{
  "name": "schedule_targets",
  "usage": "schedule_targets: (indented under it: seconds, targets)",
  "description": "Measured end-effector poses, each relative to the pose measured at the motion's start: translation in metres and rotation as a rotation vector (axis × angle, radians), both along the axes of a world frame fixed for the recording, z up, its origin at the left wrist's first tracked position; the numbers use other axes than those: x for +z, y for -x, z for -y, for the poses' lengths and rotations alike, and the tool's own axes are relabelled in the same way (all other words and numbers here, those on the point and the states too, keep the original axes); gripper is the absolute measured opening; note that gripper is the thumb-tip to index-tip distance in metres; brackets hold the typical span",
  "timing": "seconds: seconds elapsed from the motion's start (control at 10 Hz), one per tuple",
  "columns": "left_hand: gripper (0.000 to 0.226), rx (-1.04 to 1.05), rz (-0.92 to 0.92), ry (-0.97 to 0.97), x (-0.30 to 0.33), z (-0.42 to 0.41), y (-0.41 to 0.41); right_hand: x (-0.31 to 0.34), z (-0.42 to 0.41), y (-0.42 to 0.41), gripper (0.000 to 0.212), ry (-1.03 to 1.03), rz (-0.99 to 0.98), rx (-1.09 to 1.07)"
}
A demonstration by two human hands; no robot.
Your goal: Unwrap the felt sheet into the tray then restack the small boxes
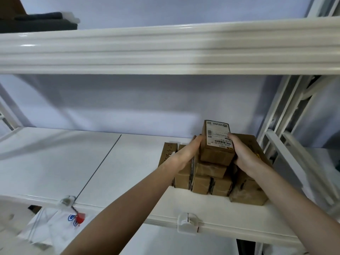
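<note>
Head view: a small labelled box is being clamped between the left hand and right hand, palms pressed flat to its sides, atop a pile of small boxes on the white shelf. Risk is being judged as toppling: smooth matte cardboard, narrow rectangular footprints and unevenly stepped tiers below are being relied on. Felt sheet and tray are not being identified with certainty.

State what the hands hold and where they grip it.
Both hands, left hand and right hand, clasp the labelled box by its opposite sides atop the stack.
</note>
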State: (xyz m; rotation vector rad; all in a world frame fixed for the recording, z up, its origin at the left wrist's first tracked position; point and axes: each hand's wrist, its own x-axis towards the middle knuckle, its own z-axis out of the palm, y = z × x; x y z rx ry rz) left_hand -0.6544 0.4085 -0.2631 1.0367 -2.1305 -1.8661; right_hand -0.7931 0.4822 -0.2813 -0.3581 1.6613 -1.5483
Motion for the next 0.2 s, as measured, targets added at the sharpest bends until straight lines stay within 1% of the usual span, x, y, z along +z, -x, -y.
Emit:
schedule_targets:
  seconds: [0.1,0.2]
  targets:
    - [0.052,0.02,0.002,0.036,0.0091,-0.0029,-0.0082,0.0081,-0.0043,-0.0024,0.044,-0.007,-0.066,0.044]
    - [0.051,0.049,-0.051,0.035,0.0156,-0.0047,-0.0179,0.0143,-0.0084,-0.0031,0.047,-0.008,-0.181,0.065]
